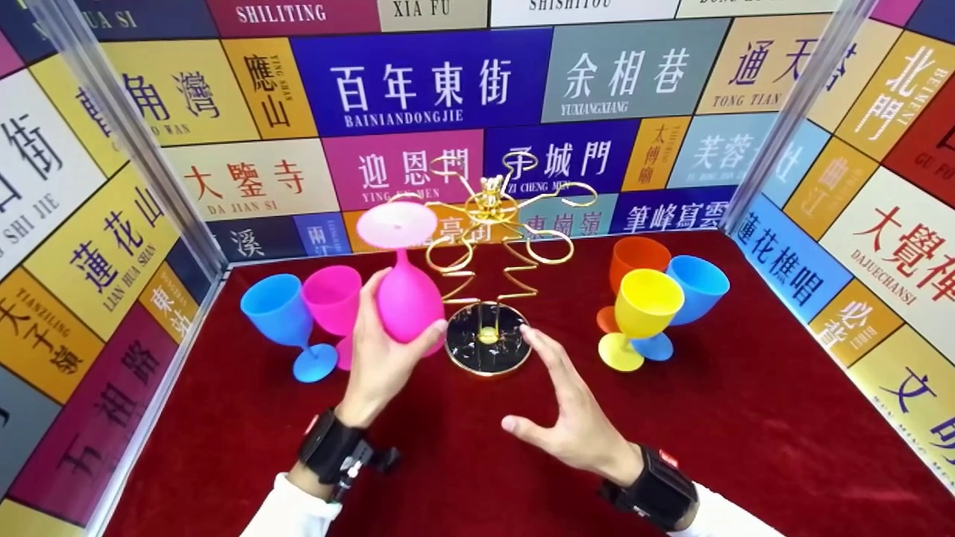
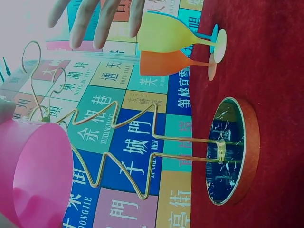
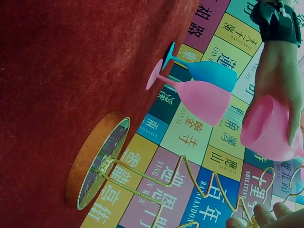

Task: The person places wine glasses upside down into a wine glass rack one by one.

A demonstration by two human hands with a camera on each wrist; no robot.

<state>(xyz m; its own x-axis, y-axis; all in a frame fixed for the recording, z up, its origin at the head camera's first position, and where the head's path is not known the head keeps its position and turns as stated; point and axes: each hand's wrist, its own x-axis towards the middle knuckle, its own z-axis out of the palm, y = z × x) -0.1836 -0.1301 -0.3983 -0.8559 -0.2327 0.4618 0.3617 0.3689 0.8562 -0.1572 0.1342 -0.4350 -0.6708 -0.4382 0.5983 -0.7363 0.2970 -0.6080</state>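
My left hand (image 1: pixel 377 365) grips a pink goblet (image 1: pixel 409 298) by its bowl and holds it upside down, its foot on top. The goblet is raised left of a gold wire cup rack (image 1: pixel 492 212), which has several loops and a round black base (image 1: pixel 489 358). In the left wrist view the held goblet's bowl (image 2: pixel 42 175) shows its open mouth. My right hand (image 1: pixel 578 418), fingers spread and holding nothing, hovers right of the rack's base. Its fingertips (image 3: pixel 280 213) show near the wire in the right wrist view.
On the red cloth (image 1: pixel 448 462), a blue goblet (image 1: pixel 276 309) and another pink goblet (image 1: pixel 328 298) stand upright at left. A yellow goblet (image 1: pixel 649 306), an orange-red goblet (image 1: pixel 634 257) and another blue goblet (image 1: pixel 701 287) stand at right. Printed panels (image 1: pixel 418 82) enclose the back and sides.
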